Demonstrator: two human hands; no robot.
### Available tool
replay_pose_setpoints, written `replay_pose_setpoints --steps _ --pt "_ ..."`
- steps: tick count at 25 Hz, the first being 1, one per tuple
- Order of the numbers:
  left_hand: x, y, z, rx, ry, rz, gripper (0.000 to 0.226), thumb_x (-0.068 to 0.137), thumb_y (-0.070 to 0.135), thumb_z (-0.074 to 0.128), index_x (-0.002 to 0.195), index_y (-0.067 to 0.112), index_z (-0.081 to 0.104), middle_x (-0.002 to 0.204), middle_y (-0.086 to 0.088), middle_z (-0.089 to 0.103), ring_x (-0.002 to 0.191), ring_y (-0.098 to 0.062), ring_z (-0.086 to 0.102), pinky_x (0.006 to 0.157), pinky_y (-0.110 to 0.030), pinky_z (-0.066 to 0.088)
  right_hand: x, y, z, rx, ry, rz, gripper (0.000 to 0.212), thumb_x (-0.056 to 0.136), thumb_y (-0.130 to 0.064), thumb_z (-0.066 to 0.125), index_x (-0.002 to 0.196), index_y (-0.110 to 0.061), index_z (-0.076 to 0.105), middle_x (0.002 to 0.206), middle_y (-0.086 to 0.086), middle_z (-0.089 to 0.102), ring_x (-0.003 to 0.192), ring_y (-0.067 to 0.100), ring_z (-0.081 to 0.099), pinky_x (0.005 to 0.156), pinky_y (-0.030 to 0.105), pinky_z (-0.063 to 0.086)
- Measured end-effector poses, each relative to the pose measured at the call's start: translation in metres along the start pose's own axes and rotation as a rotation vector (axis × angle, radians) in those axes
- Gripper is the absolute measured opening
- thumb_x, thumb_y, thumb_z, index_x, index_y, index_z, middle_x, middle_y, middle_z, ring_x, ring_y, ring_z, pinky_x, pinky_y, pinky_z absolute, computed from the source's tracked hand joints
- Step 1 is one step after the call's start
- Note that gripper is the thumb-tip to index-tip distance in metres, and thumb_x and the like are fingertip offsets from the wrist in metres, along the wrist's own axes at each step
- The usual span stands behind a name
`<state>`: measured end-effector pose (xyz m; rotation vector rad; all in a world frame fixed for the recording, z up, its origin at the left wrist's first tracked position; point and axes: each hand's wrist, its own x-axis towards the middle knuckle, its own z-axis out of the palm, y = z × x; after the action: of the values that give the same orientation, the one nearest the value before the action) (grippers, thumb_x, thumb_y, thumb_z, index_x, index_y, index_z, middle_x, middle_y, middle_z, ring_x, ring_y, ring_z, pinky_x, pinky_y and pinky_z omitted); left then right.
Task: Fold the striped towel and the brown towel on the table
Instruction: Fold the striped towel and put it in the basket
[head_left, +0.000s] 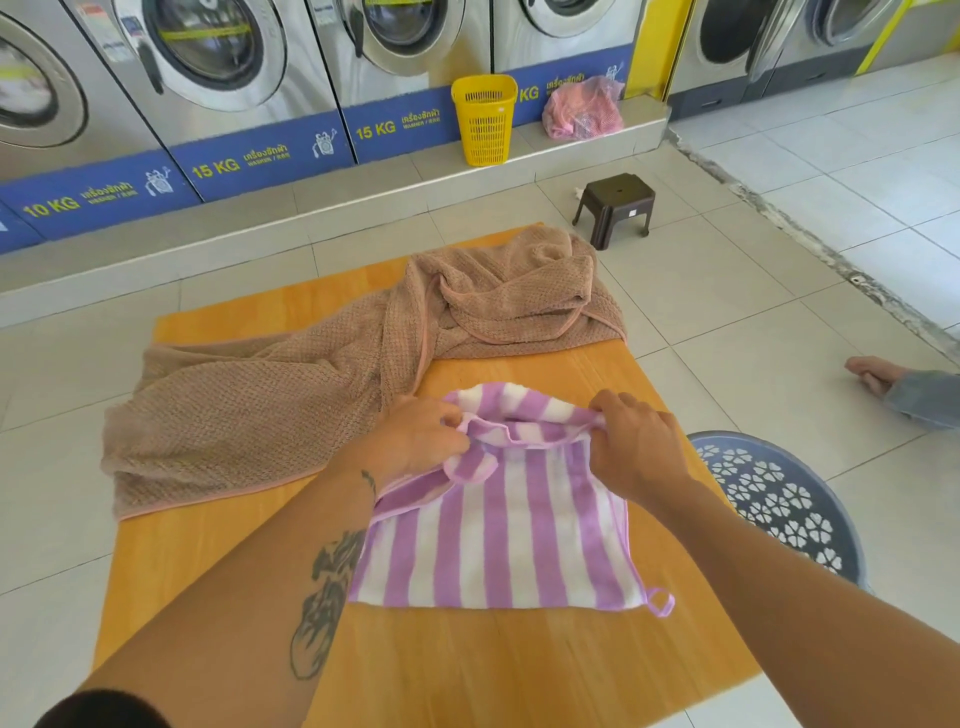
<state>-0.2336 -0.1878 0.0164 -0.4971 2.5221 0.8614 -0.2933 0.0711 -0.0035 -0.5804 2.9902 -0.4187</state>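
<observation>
Here my left hand and right hand each pinch the far edge of the striped towel, keeping that edge straight for a fold. It lies at six o'clock on the table; the brown towel sprawls unfolded toward eleven.

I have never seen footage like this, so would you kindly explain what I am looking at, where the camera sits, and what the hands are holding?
There is no machine here: a person wears one camera on the head, looking forward and down. The left hand and right hand both pinch the far edge of a striped towel, which lies on a low wooden table. Behind it, a brown towel lies crumpled and unfolded, partly hanging over the table's left edge. A grey basket stands on the floor to the right, and washing machines line the wall.
</observation>
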Motion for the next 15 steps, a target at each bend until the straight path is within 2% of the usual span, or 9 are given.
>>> replay_pose_setpoints --steps 3,5,6,8,10,12,15 --pt "0.008 0.009 -0.008 -0.214 0.149 0.100 0.015 0.070 0.037 0.066 0.060 0.030 0.059 0.083 0.005 0.052 0.084 -0.024 0.055 0.073 -0.034 0.042 0.017 0.006 -0.009 0.080 0.138 -0.036 0.019 0.087 -0.009 0.048 0.105 -0.017 0.047 0.076 -0.001 0.060 0.068 0.030 0.055 0.083 0.042 0.041" --pt "0.016 0.016 -0.015 -0.163 0.358 0.114 0.013 0.084 0.034 0.065 0.072 0.031 0.060 0.092 0.005 0.049 0.090 -0.024 0.055 0.083 -0.038 0.045 0.030 0.009 -0.013 0.086 0.155 -0.038 0.018 0.088 -0.008 0.049 0.104 -0.016 0.044 0.069 -0.003 0.056 0.061 0.031 0.047 0.083 0.043 0.041" --pt "0.021 0.019 -0.020 -0.093 0.454 0.100 0.009 0.089 0.034 0.062 0.080 0.031 0.060 0.097 0.005 0.047 0.096 -0.023 0.053 0.089 -0.041 0.045 0.038 0.010 -0.015 0.078 0.160 -0.028 0.019 0.088 -0.009 0.049 0.105 -0.016 0.044 0.072 -0.002 0.056 0.065 0.032 0.049 0.084 0.044 0.040" --pt "0.030 0.020 -0.029 0.022 0.547 0.085 0.003 0.093 0.029 0.058 0.096 0.030 0.060 0.108 0.006 0.045 0.108 -0.021 0.048 0.100 -0.045 0.040 0.053 0.012 -0.018 0.017 0.185 0.022 0.025 0.086 -0.010 0.052 0.109 -0.017 0.046 0.092 0.004 0.057 0.085 0.033 0.055 0.085 0.045 0.039" --pt "0.034 0.017 -0.030 0.120 0.595 0.107 0.019 0.093 0.025 0.059 0.112 0.028 0.059 0.117 0.003 0.045 0.116 -0.022 0.044 0.105 -0.045 0.037 0.060 0.011 -0.020 -0.031 0.182 0.059 0.034 0.080 -0.005 0.054 0.111 -0.017 0.048 0.105 0.006 0.053 0.095 0.033 0.052 0.086 0.044 0.038" --pt "0.029 0.013 -0.023 0.125 0.665 0.188 0.023 0.091 0.019 0.058 0.114 0.025 0.059 0.117 0.001 0.048 0.111 -0.024 0.049 0.099 -0.044 0.039 0.053 0.008 -0.020 0.006 0.127 0.042 0.033 0.079 -0.005 0.052 0.109 -0.018 0.053 0.106 0.005 0.053 0.096 0.031 0.053 0.084 0.042 0.039" --pt "0.002 -0.003 0.001 0.058 0.649 0.251 0.020 0.088 0.020 0.052 0.106 0.021 0.061 0.104 0.000 0.051 0.094 -0.025 0.054 0.084 -0.041 0.044 0.016 0.007 -0.010 0.163 -0.107 0.006 0.027 0.087 -0.014 0.054 0.113 -0.017 0.061 0.106 0.006 0.057 0.097 0.031 0.060 0.080 0.037 0.046"
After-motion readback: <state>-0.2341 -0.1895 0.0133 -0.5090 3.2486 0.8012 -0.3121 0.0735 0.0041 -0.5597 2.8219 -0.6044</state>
